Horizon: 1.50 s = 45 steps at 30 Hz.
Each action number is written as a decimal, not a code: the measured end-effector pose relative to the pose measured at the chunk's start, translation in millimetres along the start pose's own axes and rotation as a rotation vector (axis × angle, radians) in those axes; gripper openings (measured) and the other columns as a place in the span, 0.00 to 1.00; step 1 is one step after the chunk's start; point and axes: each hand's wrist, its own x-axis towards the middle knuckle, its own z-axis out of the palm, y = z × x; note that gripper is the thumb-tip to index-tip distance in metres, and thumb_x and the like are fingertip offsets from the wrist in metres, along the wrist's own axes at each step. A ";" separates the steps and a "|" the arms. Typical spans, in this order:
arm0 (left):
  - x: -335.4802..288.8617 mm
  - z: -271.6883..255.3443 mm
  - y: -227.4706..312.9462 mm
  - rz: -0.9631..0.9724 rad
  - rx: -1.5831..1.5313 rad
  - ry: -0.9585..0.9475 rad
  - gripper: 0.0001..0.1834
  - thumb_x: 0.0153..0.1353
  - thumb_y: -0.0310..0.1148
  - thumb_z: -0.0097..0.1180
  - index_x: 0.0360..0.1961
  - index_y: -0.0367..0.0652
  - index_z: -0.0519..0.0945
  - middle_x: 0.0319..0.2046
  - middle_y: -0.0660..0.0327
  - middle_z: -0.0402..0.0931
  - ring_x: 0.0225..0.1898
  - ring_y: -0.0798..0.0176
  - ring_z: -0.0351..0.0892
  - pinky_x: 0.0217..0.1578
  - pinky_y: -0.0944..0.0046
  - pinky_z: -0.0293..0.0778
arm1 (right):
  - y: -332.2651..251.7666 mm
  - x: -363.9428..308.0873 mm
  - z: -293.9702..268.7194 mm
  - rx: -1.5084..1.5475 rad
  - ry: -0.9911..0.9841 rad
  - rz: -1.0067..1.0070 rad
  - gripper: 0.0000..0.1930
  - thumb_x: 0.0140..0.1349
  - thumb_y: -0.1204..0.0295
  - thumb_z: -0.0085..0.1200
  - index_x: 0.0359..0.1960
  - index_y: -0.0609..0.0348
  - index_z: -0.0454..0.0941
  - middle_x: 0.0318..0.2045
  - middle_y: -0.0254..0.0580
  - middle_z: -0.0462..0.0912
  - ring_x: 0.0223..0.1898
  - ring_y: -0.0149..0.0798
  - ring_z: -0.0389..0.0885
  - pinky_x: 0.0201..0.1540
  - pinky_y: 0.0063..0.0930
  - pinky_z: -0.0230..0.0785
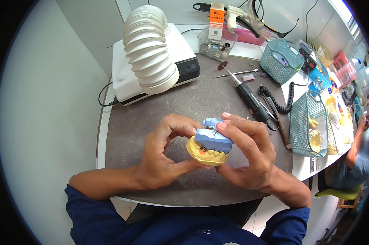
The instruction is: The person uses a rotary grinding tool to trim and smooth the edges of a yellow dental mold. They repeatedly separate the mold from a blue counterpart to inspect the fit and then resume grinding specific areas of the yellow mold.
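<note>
Between my two hands, above the near middle of the bench, is a dental cast in two parts. The lower part is a yellow plaster tooth model point(207, 157); a blue plaster model point(214, 140) with handwriting on it sits on top, tooth side down. Dark metal and a small reddish spot show on the yellow teeth. My left hand point(164, 143) grips the left side, thumb under the yellow base, fingers by the blue part. My right hand point(250, 149) closes on the right side, fingers on the blue part's top and thumb below.
A white suction machine point(123, 77) with a ribbed hose point(150, 49) stands back left. A handpiece point(250, 98) with a cutting disc and coiled cord lies to the right. Teal baskets point(309, 122) line the right edge. A clear box point(213, 49) is behind. Another person point(352, 169) sits far right.
</note>
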 end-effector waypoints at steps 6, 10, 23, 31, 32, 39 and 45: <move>4.5 -2.3 2.4 0.069 0.092 0.021 0.29 0.45 0.29 0.79 0.44 0.45 0.72 0.44 0.55 0.77 0.46 0.61 0.78 0.48 0.61 0.74 | -1.0 2.6 -7.6 -0.045 -0.044 -0.020 0.37 0.35 0.82 0.68 0.57 0.56 0.79 0.50 0.46 0.79 0.50 0.49 0.80 0.52 0.39 0.74; 3.7 -2.8 6.1 0.088 0.139 0.034 0.28 0.44 0.30 0.79 0.42 0.45 0.72 0.43 0.55 0.78 0.44 0.61 0.78 0.46 0.62 0.73 | -0.3 3.7 -4.0 -0.016 -0.029 -0.039 0.37 0.36 0.83 0.67 0.56 0.55 0.79 0.51 0.46 0.79 0.49 0.49 0.80 0.50 0.38 0.75; 15.3 -5.6 6.3 0.097 0.248 0.058 0.33 0.46 0.31 0.77 0.52 0.42 0.74 0.49 0.54 0.77 0.54 0.55 0.75 0.53 0.59 0.71 | 5.4 4.7 -6.7 0.284 -0.150 0.069 0.34 0.45 0.82 0.67 0.59 0.61 0.70 0.56 0.54 0.78 0.59 0.53 0.77 0.63 0.47 0.67; 16.6 -12.1 7.6 0.235 0.314 -0.026 0.32 0.44 0.33 0.78 0.52 0.41 0.79 0.50 0.55 0.79 0.51 0.52 0.79 0.50 0.57 0.76 | 17.3 -3.5 6.9 0.630 -0.101 0.105 0.31 0.52 0.81 0.68 0.56 0.59 0.64 0.62 0.65 0.72 0.69 0.60 0.65 0.70 0.51 0.55; 15.7 -12.1 9.4 0.230 0.318 -0.021 0.33 0.44 0.33 0.78 0.53 0.42 0.79 0.49 0.55 0.80 0.51 0.52 0.79 0.50 0.57 0.76 | 17.3 -2.8 8.6 0.669 -0.095 0.112 0.31 0.53 0.81 0.68 0.56 0.59 0.63 0.62 0.66 0.71 0.69 0.61 0.64 0.71 0.51 0.55; 17.0 -16.1 15.5 0.262 0.372 -0.041 0.32 0.43 0.32 0.78 0.53 0.42 0.81 0.47 0.55 0.81 0.49 0.53 0.80 0.48 0.58 0.77 | 16.8 -7.3 14.2 0.750 -0.100 0.160 0.33 0.53 0.80 0.69 0.58 0.60 0.64 0.63 0.66 0.70 0.69 0.60 0.63 0.71 0.50 0.55; 16.2 -16.5 19.2 0.346 0.475 0.017 0.31 0.39 0.31 0.79 0.48 0.42 0.82 0.44 0.58 0.80 0.43 0.55 0.79 0.45 0.59 0.77 | 20.1 -1.1 7.6 0.491 -0.119 0.061 0.35 0.50 0.78 0.72 0.61 0.63 0.70 0.61 0.58 0.74 0.66 0.57 0.70 0.67 0.48 0.61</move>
